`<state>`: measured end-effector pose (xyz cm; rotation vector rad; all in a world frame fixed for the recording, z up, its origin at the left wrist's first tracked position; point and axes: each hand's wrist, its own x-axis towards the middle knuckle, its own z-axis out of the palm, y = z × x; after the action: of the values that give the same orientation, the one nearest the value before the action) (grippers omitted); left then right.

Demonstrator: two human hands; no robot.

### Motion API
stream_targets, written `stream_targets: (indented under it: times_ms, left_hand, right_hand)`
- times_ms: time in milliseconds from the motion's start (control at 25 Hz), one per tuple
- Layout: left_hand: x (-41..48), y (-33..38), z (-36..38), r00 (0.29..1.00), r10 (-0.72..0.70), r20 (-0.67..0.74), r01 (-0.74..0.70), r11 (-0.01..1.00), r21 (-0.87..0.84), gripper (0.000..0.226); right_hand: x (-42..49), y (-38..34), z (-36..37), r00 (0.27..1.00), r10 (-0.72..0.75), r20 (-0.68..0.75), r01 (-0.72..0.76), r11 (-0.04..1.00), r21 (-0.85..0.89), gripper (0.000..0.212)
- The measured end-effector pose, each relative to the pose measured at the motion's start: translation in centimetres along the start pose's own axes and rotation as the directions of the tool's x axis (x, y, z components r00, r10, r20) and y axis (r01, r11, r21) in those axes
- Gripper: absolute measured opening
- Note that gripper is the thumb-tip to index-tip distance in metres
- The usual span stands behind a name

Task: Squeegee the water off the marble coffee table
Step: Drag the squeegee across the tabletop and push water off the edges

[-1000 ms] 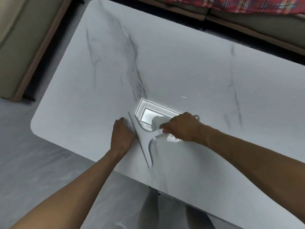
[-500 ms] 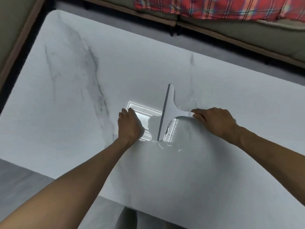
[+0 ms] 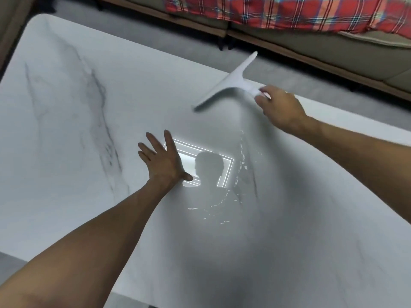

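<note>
Squeegee (image 3: 231,83): handle clasped in right grip (image 3: 280,107).
Left grip (image 3: 162,161): fingers spread, laid flat on surface (image 3: 66,130).
Water (image 3: 241,152): beaded mid-surface.

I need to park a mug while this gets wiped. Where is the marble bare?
Bare: the veined stretch of table left of the left hand. Crowded: the middle, where water lies between that hand and the squeegee in the right hand.

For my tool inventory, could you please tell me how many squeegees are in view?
1. The white T-shaped squeegee is held by its handle in the right hand, near the far edge of the white marble table. No other shows; none seems hidden.
</note>
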<state>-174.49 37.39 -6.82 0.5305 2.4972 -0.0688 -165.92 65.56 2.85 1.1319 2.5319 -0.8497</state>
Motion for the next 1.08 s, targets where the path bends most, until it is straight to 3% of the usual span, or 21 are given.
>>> stream_targets:
  times_ms: [80, 240, 400, 720, 800, 961, 1001, 1081]
  left_hand:
    - [0.3, -0.2, -0.1, 1.000, -0.007, 0.017, 0.007, 1.000, 0.012, 0.156]
    - [0.7, -0.2, -0.1, 0.999, 0.006, 0.049, -0.007, 1.000, 0.013, 0.158]
    - [1.0, 0.0, 0.1, 0.998, 0.008, 0.067, -0.011, 0.999, 0.038, 0.160]
    - [1.0, 0.5, -0.1, 0.994, -0.036, 0.106, 0.036, 0.999, 0.008, 0.160]
    - [0.5, 0.3, -0.4, 0.996, -0.037, 0.076, 0.036, 0.999, 0.019, 0.150]
    - [-1.6, 2.0, 0.0, 0.987, 0.123, -0.102, -0.128, 0.991, -0.046, 0.095]
    - [-2.7, 3.0, 0.5, 0.985, 0.151, -0.082, -0.155, 0.987, -0.041, 0.080]
    - [-4.5, 4.7, 2.2, 0.985, 0.169, 0.032, -0.166, 0.983, -0.080, 0.072]
  right_hand:
    - [3.8, -2.7, 1.4, 1.000, -0.024, -0.015, 0.025, 0.999, 0.032, 0.037]
    - [4.6, -3.7, 3.3, 0.999, -0.036, -0.018, 0.035, 0.998, -0.060, 0.041]
    - [-1.3, 1.6, 3.6, 0.996, -0.083, -0.023, 0.078, 0.982, -0.172, 0.043]
    - [-16.3, 7.5, 3.0, 0.989, 0.120, 0.089, -0.106, 0.984, -0.140, 0.042]
    - [-17.5, 7.5, 1.8, 0.982, 0.159, 0.104, -0.148, 0.983, -0.105, 0.041]
    - [-12.2, 6.6, -0.3, 0.980, 0.166, -0.108, -0.161, 0.985, 0.058, 0.043]
    - [-10.1, 6.4, -0.4, 0.973, 0.194, -0.129, -0.183, 0.979, 0.096, 0.043]
    - [-6.9, 6.2, -0.7, 0.951, 0.295, -0.092, -0.272, 0.940, 0.204, 0.042]
